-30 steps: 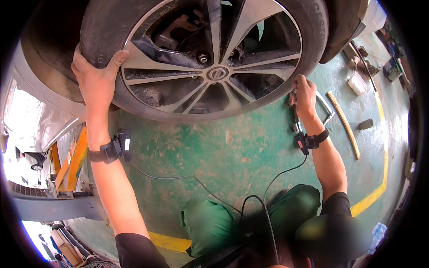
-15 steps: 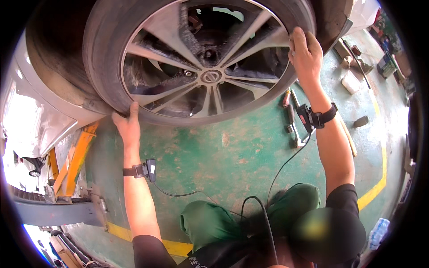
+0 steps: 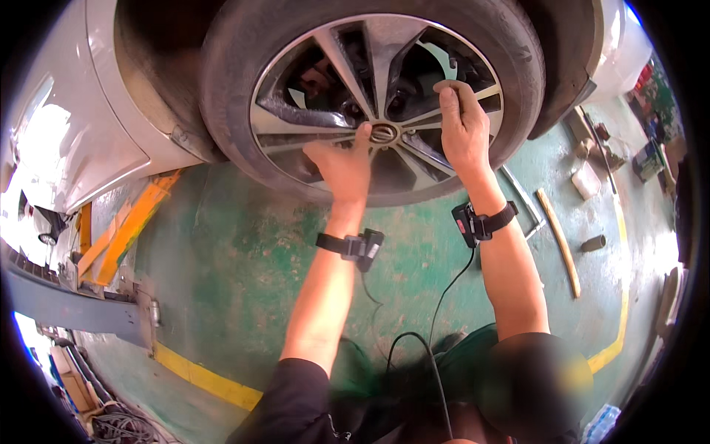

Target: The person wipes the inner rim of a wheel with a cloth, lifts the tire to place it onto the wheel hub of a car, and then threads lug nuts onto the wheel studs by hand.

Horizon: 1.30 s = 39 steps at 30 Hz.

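Note:
In front of me is a car wheel, its dark tyre [image 3: 235, 111] round a two-tone alloy rim [image 3: 387, 52], standing in the wheel arch. A round centre cap [image 3: 383, 134] sits at the hub. My left hand [image 3: 344, 170] lies against the lower left of the rim, thumb up beside the cap and fingers spread to the left; it is slightly blurred. On the right, my right hand [image 3: 466, 137] is over the spokes, fingers curled together; what they hold, if anything, is hidden. Both wrists carry black strapped devices with thin cables.
Orange jack arms [image 3: 137, 229] stand at the left, above a blue-grey beam [image 3: 74, 296]. Right of the wheel, on the green floor, lie a bent metal bar [image 3: 523, 196], a wooden stick [image 3: 560, 244] and a small dark cylinder [image 3: 594, 243]. A white block [image 3: 586, 180] lies farther right.
Both hands have left the tyre's edge and moved inward onto the rim, the left one rightward and the right one leftward. The wheel sits further right in view, and its spokes are turned differently.

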Each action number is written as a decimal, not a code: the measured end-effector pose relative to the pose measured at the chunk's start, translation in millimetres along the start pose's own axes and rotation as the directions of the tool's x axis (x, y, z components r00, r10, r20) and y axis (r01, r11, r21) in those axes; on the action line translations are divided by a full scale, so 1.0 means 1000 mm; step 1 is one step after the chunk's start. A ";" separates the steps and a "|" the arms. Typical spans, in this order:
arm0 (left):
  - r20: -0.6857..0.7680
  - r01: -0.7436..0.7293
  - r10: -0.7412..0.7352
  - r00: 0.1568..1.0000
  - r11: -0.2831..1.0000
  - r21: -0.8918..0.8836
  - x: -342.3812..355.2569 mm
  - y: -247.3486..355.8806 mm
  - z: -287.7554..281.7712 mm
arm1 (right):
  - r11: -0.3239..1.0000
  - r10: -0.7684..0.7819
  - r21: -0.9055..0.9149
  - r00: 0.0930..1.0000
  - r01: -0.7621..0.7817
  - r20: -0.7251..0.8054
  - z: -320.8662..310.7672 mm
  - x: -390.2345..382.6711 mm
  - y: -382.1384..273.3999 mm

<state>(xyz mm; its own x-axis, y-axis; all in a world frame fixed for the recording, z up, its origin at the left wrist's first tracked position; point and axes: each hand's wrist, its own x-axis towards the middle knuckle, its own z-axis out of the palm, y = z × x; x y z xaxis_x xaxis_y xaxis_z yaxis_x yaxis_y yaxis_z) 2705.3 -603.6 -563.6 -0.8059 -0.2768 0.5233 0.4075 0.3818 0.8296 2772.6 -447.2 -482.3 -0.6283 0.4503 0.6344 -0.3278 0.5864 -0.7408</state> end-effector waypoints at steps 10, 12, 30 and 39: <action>-0.165 0.161 -0.199 0.966 0.963 -0.214 -0.025 -0.006 0.035 | 0.918 -0.206 -0.328 0.974 0.224 0.089 0.012 0.009 -0.013; -0.177 0.139 -0.177 0.968 0.968 -0.208 -0.024 -0.006 0.037 | 0.900 -0.249 -0.350 0.965 0.260 0.076 0.013 0.011 -0.010; -0.166 0.118 -0.141 0.976 0.983 -0.138 -0.012 -0.004 0.027 | 0.757 -0.208 -0.559 0.935 0.339 0.286 0.040 -0.016 -0.014; -0.163 0.110 -0.133 0.978 0.983 -0.146 -0.016 -0.003 0.033 | 0.725 -0.364 -0.566 0.916 0.393 0.170 0.049 -0.016 0.006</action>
<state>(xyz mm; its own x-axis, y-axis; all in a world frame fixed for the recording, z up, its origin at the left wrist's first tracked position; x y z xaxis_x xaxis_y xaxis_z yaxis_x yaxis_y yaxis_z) 2703.3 -571.4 -581.0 -0.7722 -0.4652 0.4328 0.3748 0.2166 0.9015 2745.6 -483.6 -507.7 -0.5762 0.0843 0.8130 -0.0852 0.9831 -0.1623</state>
